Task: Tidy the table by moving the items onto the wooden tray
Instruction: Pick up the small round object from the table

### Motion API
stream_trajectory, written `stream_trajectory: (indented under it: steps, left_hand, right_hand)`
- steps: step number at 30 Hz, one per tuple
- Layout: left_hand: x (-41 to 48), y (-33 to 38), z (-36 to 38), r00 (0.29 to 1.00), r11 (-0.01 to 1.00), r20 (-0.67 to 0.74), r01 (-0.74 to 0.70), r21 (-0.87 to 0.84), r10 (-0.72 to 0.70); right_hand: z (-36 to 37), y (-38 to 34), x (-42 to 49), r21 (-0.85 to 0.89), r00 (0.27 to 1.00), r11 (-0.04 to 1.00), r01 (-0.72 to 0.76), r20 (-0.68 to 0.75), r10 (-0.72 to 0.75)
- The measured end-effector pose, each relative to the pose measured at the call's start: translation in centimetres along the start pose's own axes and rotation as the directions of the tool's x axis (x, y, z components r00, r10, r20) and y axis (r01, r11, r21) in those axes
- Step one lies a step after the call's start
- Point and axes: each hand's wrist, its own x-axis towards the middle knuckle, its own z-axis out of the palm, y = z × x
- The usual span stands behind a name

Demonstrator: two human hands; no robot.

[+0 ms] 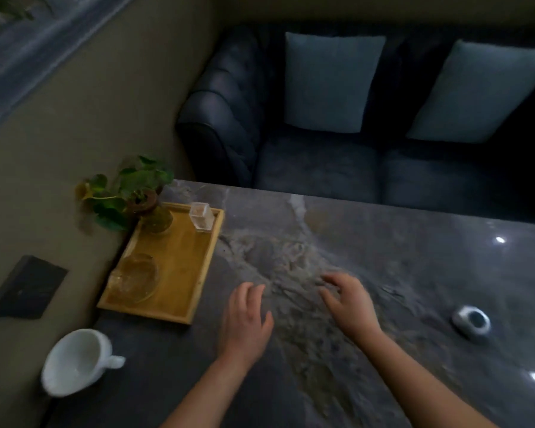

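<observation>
A wooden tray (pixel 179 274) lies at the left of the dark marble table (pixel 383 273). On it stand a glass vase with a green plant (pixel 155 217), a small clear box (pixel 202 217) and a clear glass dish (pixel 135 279). A white cup (pixel 76 361) rests on the table's near left corner, in front of the tray. A small silver ring-shaped object (pixel 471 321) lies on the table at the right. My left hand (pixel 247 319) and my right hand (pixel 349 299) hover over the middle of the table, both empty with fingers apart.
A dark sofa (pixel 306 156) with two pale cushions (pixel 331 81) stands beyond the table's far edge. A beige wall (pixel 90 118) runs along the left, with a dark plate (pixel 25 287) on it near the tray.
</observation>
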Motion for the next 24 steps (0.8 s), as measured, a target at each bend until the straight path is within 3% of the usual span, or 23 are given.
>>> stream_trajectory:
  steps: [5, 10, 17, 24]
  left_hand:
    - [0.6, 3.6, 4.2, 0.99, 0.982, 0.057, -0.137, 0.132, 0.13]
    - [1.5, 4.4, 6.8, 0.994, 0.968, 0.076, -0.095, 0.234, 0.079]
    - [0.9, 3.1, 8.7, 0.994, 0.962, 0.094, -0.076, 0.261, 0.053]
    - [0.6, 2.9, 9.3, 0.995, 0.961, 0.091, -0.062, 0.269, 0.039]
  right_hand:
    - [-6.8, 8.1, -5.6, -0.061, 0.963, 0.987, -0.148, -0.237, 0.13]
    - [-11.5, 14.1, -7.6, -0.169, 0.9, 0.952, -0.255, -0.401, 0.17]
    - [-13.4, 18.1, -7.0, -0.31, 0.883, 0.844, -0.437, -0.325, 0.338]
    - [-13.1, 20.2, -6.1, -0.311, 0.9, 0.847, -0.43, -0.227, 0.373]
